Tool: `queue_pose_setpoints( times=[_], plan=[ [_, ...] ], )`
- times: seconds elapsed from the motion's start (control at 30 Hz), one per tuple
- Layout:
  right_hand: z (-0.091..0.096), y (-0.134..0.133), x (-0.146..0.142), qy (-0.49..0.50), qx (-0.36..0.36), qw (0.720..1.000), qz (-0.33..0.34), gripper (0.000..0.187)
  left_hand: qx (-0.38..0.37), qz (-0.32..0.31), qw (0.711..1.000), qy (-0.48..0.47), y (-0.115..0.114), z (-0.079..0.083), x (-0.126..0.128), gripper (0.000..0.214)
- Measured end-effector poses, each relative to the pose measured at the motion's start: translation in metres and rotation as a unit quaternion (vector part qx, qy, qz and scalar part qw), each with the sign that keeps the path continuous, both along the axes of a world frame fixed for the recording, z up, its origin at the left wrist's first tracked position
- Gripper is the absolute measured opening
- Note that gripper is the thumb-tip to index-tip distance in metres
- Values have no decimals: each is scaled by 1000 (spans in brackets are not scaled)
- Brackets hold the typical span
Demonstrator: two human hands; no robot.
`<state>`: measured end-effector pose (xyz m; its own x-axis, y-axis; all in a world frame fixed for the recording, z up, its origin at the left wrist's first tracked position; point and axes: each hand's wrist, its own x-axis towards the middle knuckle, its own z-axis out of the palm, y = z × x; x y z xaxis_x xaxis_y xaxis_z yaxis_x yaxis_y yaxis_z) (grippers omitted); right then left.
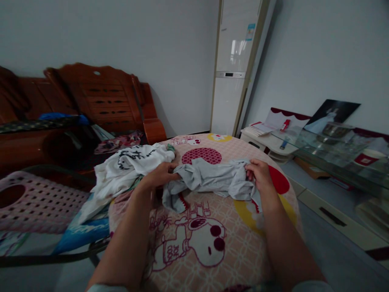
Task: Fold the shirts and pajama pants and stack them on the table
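Observation:
A crumpled light grey garment (pixel 212 176) with red trim at its lower edges lies across the patterned tablecloth (pixel 209 247). My left hand (pixel 162 175) grips its left end, fingers curled into the cloth. At the opposite end, my right hand (pixel 257 172) pinches the fabric between thumb and fingers. Between both hands the garment is loosely stretched and wrinkled. Beside my left hand, a white garment with black print (pixel 130 164) is heaped at the left side of the table and hangs over its edge.
A wooden sofa (pixel 103 97) stands behind on the left, near a pink woven chair (pixel 45 198). A tall white air conditioner (pixel 229 97) fills the corner. To the right, a glass-topped cabinet (pixel 331 150) carries a photo (pixel 331 115) and small items.

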<state>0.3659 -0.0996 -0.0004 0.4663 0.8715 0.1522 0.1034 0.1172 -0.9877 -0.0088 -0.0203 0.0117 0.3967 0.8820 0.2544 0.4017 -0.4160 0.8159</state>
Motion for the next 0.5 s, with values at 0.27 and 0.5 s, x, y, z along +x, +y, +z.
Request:
queue_pose_setpoints(
  times=[0.27, 0.5],
  plan=[
    [40, 63, -5, -92, 232, 968, 18, 72, 243, 231, 940, -57, 44, 27, 45, 53],
    [-3, 45, -11, -178, 143, 971, 72, 46, 231, 101, 965, 67, 22, -32, 74, 46]
  ],
)
